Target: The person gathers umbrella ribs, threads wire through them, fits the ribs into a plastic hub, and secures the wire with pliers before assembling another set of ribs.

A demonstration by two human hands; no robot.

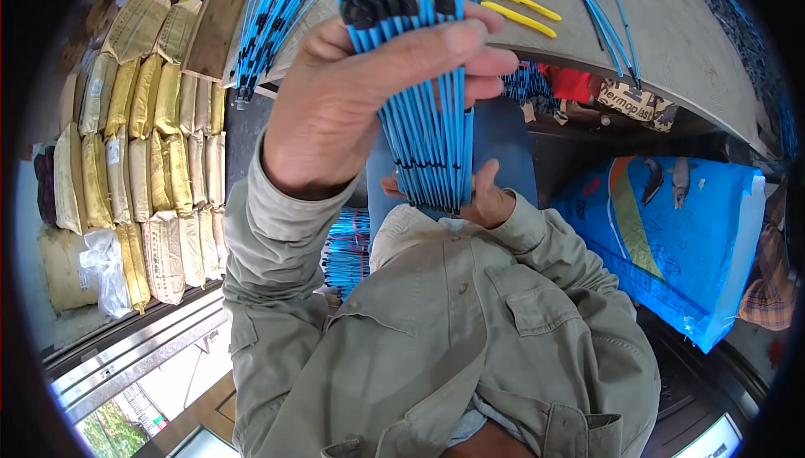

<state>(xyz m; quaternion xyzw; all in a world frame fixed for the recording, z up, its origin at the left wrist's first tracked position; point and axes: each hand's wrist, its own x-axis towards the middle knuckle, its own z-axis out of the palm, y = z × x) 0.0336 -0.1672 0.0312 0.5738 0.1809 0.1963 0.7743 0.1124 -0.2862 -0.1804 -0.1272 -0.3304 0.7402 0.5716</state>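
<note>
A bundle of thin blue rods with black fittings (pixel 428 135) stands before my chest, fanned out flat. My left hand (pixel 369 68) is wrapped round its upper part, thumb across the front and fingers coming round the right side. Thick black pieces sit on the rods just above that thumb. At the lower end my right hand (pixel 490 198) cups the bundle from behind; its thumb shows on the right and fingertips peep out on the left. The rest of that hand is hidden by the rods.
On the grey worktop (pixel 671 26) lie yellow-handled pliers (pixel 520 10), a few loose blue rods (pixel 599 14) and another blue bundle (pixel 272 18). Stacked packets (pixel 151 139) fill the left side. A big blue sack (pixel 671 232) stands at right; more blue rods (pixel 345 244) lie by my left side.
</note>
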